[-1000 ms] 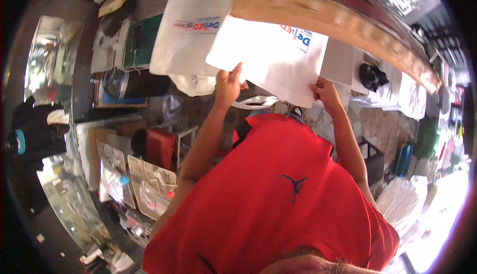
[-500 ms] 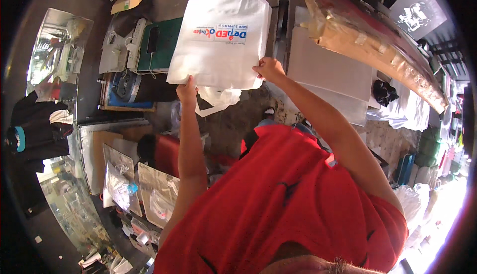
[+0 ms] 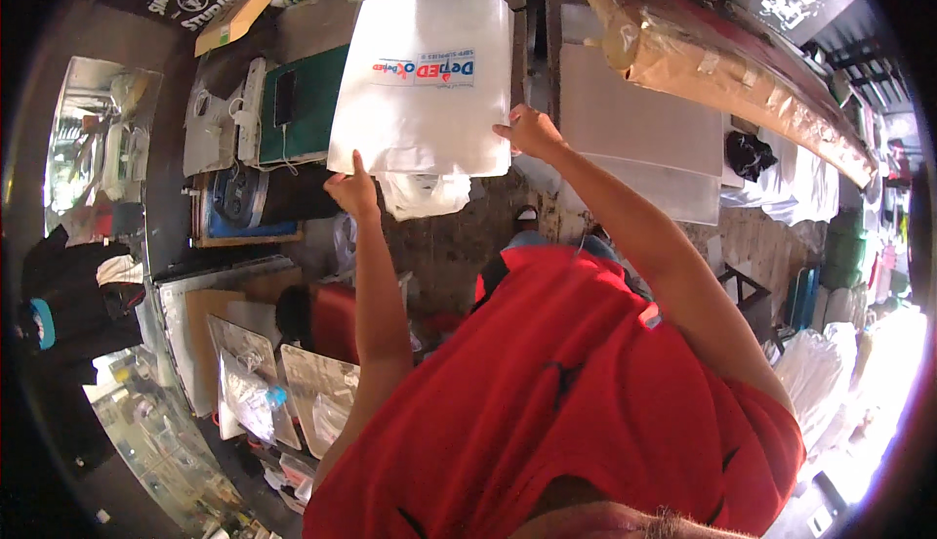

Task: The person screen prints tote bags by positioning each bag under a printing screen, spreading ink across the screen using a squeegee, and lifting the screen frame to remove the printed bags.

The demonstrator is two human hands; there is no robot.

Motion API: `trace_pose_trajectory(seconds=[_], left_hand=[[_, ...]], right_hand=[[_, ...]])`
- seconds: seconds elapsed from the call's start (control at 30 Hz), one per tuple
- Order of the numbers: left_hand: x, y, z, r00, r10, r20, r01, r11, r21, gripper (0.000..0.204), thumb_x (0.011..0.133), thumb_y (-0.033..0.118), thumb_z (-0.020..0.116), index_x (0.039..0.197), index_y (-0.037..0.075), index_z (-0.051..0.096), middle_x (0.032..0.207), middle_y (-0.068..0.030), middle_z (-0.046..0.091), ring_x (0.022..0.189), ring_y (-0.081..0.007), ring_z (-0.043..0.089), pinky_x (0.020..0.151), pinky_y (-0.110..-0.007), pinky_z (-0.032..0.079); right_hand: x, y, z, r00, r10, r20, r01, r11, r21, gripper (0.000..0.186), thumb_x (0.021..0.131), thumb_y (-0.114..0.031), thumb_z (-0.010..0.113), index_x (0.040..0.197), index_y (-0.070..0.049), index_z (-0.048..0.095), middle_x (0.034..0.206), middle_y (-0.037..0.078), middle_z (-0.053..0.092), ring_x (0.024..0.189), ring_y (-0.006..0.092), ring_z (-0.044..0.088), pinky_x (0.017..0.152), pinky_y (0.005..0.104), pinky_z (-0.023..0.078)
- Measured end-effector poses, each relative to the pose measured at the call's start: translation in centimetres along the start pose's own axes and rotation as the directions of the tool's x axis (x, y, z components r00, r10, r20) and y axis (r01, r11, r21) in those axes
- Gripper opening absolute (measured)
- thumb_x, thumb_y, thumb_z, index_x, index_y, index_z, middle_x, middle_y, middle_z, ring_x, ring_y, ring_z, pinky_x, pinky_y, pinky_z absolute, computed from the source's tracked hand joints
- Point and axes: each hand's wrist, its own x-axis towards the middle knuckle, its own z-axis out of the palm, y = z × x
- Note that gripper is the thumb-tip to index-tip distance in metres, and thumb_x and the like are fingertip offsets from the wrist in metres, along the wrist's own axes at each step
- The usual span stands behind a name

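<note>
A flat white bag with a small blue and red print lies in front of me, its loose white handle part hanging below the near edge. At the bag's near left corner is my left hand, thumb on top of the edge and the other fingers partly hidden. My right hand pinches the right edge close to the near corner, its fingertips at the rim. What the bag rests on is hidden beneath it.
Left of the bag, a dark phone with a cable lies on a green board. To the right are a pale flat board and a raised, brown-taped panel. A red seat and leaning boards are at lower left.
The bag now sits slightly further left in view, as do both hands. My left hand has shifted down a little at its corner, and the hanging handle part has bunched up.
</note>
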Motion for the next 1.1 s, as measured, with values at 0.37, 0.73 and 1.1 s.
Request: trace_pose_trajectory(seconds=[0.37, 0.73, 1.1], left_hand=[[-1.3, -4.2, 3.1, 0.213, 0.464, 0.86, -0.899, 0.437, -0.013, 0.029, 0.094, 0.023, 0.051, 0.091, 0.0, 0.068, 0.097, -0.0195, 0.068, 0.091, -0.039, 0.062, 0.081, -0.05, 0.048], [-11.6, 26.8, -0.7, -0.487, -0.116, 0.866, -0.199, 0.98, 0.02, 0.032, 0.095, 0.023, 0.059, 0.106, -0.005, 0.07, 0.1, -0.0122, 0.072, 0.09, -0.0179, 0.068, 0.079, -0.032, 0.055], [-56.6, 47.3, 6.0, -0.844, 0.358, 0.4, 0.011, 0.756, -0.654, 0.023, 0.094, 0.019, 0.064, 0.107, 0.001, 0.07, 0.097, -0.0003, 0.069, 0.09, -0.0083, 0.061, 0.083, -0.026, 0.05]], right_hand=[[-19.4, 10.9, -10.0, 0.899, 0.04, 0.436, -0.155, 0.961, 0.23, 0.039, 0.086, -0.038, 0.07, 0.107, -0.005, 0.064, 0.08, 0.008, 0.068, 0.075, 0.0173, 0.065, 0.064, 0.033, 0.053], [-31.7, 42.3, -10.3, 0.952, 0.247, -0.179, -0.298, 0.88, -0.371, 0.041, 0.083, -0.043, 0.062, 0.092, -0.005, 0.071, 0.095, 0.019, 0.07, 0.09, 0.0388, 0.066, 0.078, 0.0467, 0.053], [-49.4, 48.7, -16.3, 0.659, 0.678, -0.327, -0.554, 0.731, 0.398, 0.049, 0.081, -0.047, 0.07, 0.108, -0.005, 0.068, 0.105, 0.019, 0.069, 0.1, 0.0352, 0.065, 0.084, 0.0422, 0.051]])
